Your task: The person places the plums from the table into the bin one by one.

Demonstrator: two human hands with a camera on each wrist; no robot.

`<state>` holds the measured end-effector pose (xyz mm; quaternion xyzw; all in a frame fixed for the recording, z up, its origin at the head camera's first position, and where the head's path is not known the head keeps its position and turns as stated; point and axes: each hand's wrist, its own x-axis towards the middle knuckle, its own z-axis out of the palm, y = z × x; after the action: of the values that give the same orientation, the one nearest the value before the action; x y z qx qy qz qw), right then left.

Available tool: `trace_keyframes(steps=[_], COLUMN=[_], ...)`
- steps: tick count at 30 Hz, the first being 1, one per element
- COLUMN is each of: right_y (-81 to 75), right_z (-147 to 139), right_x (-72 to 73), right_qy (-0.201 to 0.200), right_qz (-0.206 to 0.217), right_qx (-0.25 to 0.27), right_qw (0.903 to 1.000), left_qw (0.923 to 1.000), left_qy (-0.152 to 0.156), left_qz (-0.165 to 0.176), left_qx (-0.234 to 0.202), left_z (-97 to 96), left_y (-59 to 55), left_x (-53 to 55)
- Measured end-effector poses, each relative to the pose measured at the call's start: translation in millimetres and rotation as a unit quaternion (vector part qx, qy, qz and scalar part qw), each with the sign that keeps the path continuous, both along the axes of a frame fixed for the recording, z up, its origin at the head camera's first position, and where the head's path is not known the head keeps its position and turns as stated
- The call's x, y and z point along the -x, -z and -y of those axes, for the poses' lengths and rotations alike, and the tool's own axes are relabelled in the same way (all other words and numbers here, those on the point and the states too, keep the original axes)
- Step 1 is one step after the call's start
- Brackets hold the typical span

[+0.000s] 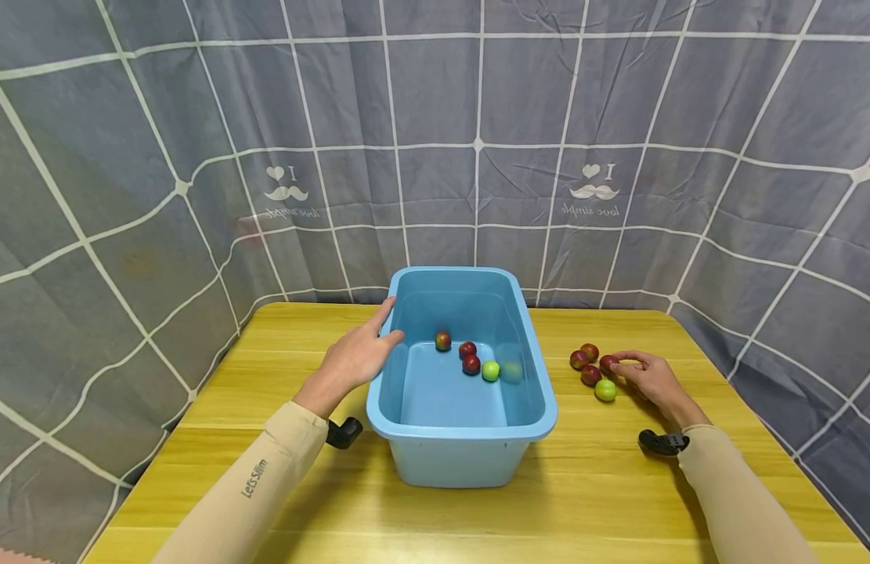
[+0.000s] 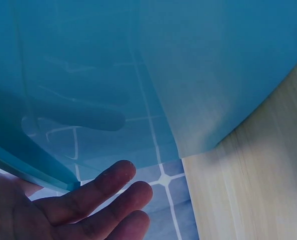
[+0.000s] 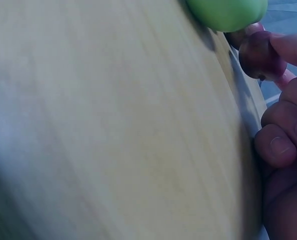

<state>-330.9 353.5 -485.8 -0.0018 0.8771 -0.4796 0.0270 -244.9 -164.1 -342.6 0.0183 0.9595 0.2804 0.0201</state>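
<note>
A light blue plastic tub (image 1: 463, 432) stands on the table. At its left rim my left hand (image 1: 353, 357) grips the edge, thumb over the top and the other fingers (image 2: 96, 192) along the outside. My right hand (image 1: 656, 384) pinches a dark red plum (image 1: 608, 363) between thumb and index finger, while its other fingers curl inward in the right wrist view. Beside that plum lie a green plum (image 1: 605, 390) and red plums (image 1: 590, 376) in a small group. Inside the tub are red plums (image 1: 471, 364) and a green plum (image 1: 490, 370).
The wooden table (image 1: 590, 501) carries the tub in the middle and the loose plums to its right. A grey curtain (image 1: 435, 188) with white grid lines hangs round the back and both sides.
</note>
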Motion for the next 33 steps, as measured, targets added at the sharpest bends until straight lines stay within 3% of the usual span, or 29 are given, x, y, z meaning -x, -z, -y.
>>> trace_keyframes(steps=[12,19,24,33], right_y=[-0.2,-1.1,-5.9,-22.5], right_z=[-2.0,-3.4,-3.1,2.0], right_x=[-0.2,0.5,-1.7,-5.0], right_qy=[0.003,0.0,-0.002,-0.025], right_qz=[0.016,0.017,0.018,-0.018], right_qx=[0.032,0.025,0.029,0.026], right_qw=[0.9994,0.9995,0.9994,0.9992], left_qw=[1.0,1.0,1.0,1.0], left_qy=[-0.002,-0.003,-0.003,-0.002], left_qz=[0.0,-0.001,0.0,-0.003], left_qx=[0.0,0.002,-0.001,-0.001], left_z=[-0.8,-0.8,-0.6,0.0], left_y=[0.9,1.2,1.1,1.5], left_x=[0.2,0.8,0.7,-0.3])
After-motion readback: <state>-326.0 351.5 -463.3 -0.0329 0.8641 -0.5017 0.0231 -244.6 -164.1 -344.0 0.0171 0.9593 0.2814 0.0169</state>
